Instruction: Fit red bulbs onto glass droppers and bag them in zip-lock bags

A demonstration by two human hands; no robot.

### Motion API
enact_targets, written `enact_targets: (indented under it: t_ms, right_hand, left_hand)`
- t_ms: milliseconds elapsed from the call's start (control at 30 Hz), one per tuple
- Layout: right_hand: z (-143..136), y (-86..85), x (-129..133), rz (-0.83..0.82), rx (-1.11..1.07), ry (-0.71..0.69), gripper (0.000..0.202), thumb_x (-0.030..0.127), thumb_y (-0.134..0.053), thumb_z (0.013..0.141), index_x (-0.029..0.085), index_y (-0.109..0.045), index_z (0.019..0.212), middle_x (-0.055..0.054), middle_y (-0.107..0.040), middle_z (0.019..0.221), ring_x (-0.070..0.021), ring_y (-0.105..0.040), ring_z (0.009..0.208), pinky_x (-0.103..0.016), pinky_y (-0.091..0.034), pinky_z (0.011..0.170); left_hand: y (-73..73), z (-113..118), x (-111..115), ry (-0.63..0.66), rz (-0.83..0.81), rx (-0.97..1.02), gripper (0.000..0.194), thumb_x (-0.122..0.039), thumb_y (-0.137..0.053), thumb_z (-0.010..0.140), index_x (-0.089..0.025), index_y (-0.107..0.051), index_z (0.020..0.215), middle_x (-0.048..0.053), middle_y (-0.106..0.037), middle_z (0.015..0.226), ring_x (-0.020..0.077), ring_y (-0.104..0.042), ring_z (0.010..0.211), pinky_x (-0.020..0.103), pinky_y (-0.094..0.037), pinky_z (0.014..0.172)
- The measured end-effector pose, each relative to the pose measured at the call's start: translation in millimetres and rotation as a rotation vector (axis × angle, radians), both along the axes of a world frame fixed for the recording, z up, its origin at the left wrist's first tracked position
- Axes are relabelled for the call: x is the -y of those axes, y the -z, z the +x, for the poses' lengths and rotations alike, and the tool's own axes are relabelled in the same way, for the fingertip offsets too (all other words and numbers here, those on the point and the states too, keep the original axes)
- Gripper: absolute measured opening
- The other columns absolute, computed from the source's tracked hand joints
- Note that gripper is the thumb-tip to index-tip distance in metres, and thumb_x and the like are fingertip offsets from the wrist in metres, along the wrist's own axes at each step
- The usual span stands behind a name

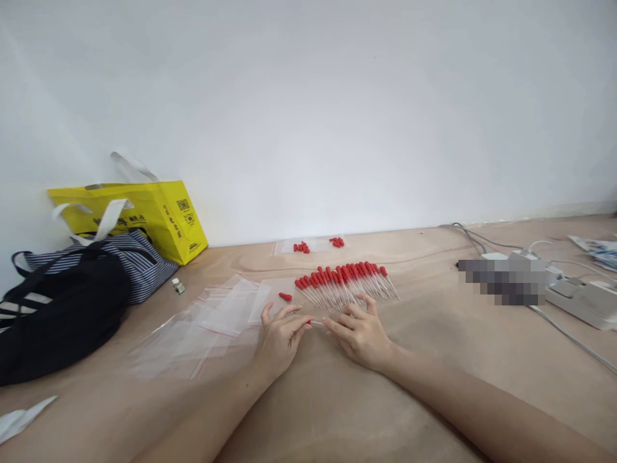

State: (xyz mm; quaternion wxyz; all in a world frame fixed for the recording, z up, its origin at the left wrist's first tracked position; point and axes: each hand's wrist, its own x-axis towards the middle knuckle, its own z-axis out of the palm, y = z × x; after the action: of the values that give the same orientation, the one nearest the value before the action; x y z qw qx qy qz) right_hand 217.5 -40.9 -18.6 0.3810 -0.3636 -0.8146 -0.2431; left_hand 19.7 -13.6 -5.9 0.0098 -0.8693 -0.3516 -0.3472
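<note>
My left hand [281, 339] pinches a red rubber bulb, mostly covered by the fingers. A thin clear tube [317, 323] runs from that bulb to my right hand [360, 335], whose thumb and fingertips close on its other end. Whether the tube is fully inside the bulb I cannot tell. Just beyond both hands lies a slanting row of droppers [344, 275], red bulbs pointing away and clear tubes toward me. One loose red bulb [285, 296] rests left of the row, close to my left fingertips.
Clear zip bags [226, 312] overlap to the left of my hands. Against the wall lie more red bulbs [302, 247] and thin tubes on a bag. A small bottle [178, 286], yellow bag [187, 222] and black bag [72, 315] stand left; a power strip [585, 301] with cables lies right.
</note>
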Motion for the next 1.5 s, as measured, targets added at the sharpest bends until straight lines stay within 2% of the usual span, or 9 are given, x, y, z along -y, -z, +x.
enact_targets:
  t_ms: [267, 467, 700, 933, 1100, 1267, 1400, 1500]
  right_hand:
    - [-2.3, -2.9, 1.4, -0.013, 0.006, -0.065, 0.016, 0.017, -0.044, 0.081, 0.018, -0.060, 0.085, 0.003, -0.054, 0.052, -0.0106, -0.045, 0.062, -0.037, -0.022, 0.086]
    - [-0.6, -2.8, 1.4, 0.004, -0.005, -0.143, 0.019, 0.009, -0.042, 0.077, 0.016, -0.057, 0.086, 0.003, -0.055, 0.055, -0.0106, -0.046, 0.064, -0.039, -0.021, 0.086]
    - [1.8, -3.8, -1.6, 0.013, 0.015, -0.189, 0.020, 0.008, -0.039, 0.076, 0.017, -0.056, 0.081, 0.003, -0.056, 0.056, -0.0108, -0.047, 0.065, -0.037, -0.023, 0.085]
    - [-5.9, -1.5, -2.9, 0.029, 0.053, -0.147, 0.019, 0.008, -0.040, 0.076, 0.016, -0.057, 0.079, 0.002, -0.055, 0.057, -0.0102, -0.046, 0.062, -0.036, -0.024, 0.086]
    - [-7.4, -3.2, -5.3, 0.076, 0.027, -0.034, 0.015, 0.013, -0.044, 0.082, 0.017, -0.058, 0.084, 0.002, -0.059, 0.061, -0.0110, -0.050, 0.072, -0.036, -0.022, 0.090]
    - [1.2, -2.8, -9.0, 0.118, 0.042, -0.016, 0.009, 0.020, -0.050, 0.082, 0.018, -0.059, 0.083, 0.001, -0.064, 0.068, -0.0122, -0.053, 0.081, -0.040, -0.018, 0.096]
    - [5.6, -0.5, -9.6, 0.061, 0.074, -0.027, 0.010, 0.019, -0.049, 0.082, 0.019, -0.059, 0.080, 0.002, -0.063, 0.064, -0.0131, -0.053, 0.085, -0.043, -0.015, 0.097]
    - [4.7, -0.1, -7.7, 0.026, 0.058, -0.036, 0.013, 0.019, -0.047, 0.082, 0.018, -0.058, 0.074, 0.003, -0.060, 0.059, -0.0124, -0.054, 0.081, -0.043, -0.015, 0.096]
  left_hand:
    - [-7.6, 4.5, 10.2, 0.025, 0.071, 0.046, 0.019, -0.017, -0.042, 0.083, -0.022, -0.060, 0.081, -0.001, -0.069, 0.070, 0.0210, -0.060, 0.089, 0.049, -0.011, 0.094]
    - [-11.9, 7.7, 15.9, 0.083, 0.089, 0.003, 0.021, -0.013, -0.039, 0.083, -0.022, -0.058, 0.080, -0.002, -0.068, 0.070, 0.0191, -0.059, 0.090, 0.046, -0.009, 0.095]
    - [-7.2, 10.2, 19.6, 0.150, 0.109, -0.047, 0.022, -0.011, -0.037, 0.082, -0.021, -0.056, 0.082, -0.002, -0.067, 0.070, 0.0172, -0.059, 0.090, 0.043, -0.007, 0.097]
    - [-8.3, 11.6, 18.5, 0.129, 0.092, -0.059, 0.022, -0.012, -0.037, 0.083, -0.021, -0.057, 0.082, -0.001, -0.068, 0.072, 0.0178, -0.059, 0.091, 0.044, -0.006, 0.098]
    - [-13.4, 7.1, 8.8, 0.027, 0.202, -0.047, 0.020, -0.020, -0.042, 0.085, -0.022, -0.057, 0.097, 0.003, -0.069, 0.087, 0.0226, -0.056, 0.098, 0.049, -0.002, 0.097]
    - [-14.6, 1.7, 4.6, 0.014, 0.277, -0.131, 0.016, -0.022, -0.045, 0.085, -0.024, -0.060, 0.085, 0.002, -0.065, 0.103, 0.0242, -0.054, 0.102, 0.052, -0.002, 0.097]
    - [-14.5, 3.7, 8.6, 0.022, 0.283, -0.158, 0.016, -0.021, -0.045, 0.084, -0.024, -0.061, 0.084, 0.003, -0.064, 0.103, 0.0237, -0.053, 0.103, 0.053, -0.002, 0.098]
    - [-13.9, 7.1, 11.8, 0.056, 0.234, -0.134, 0.017, -0.019, -0.044, 0.084, -0.023, -0.060, 0.084, 0.002, -0.068, 0.091, 0.0220, -0.055, 0.100, 0.052, -0.002, 0.098]
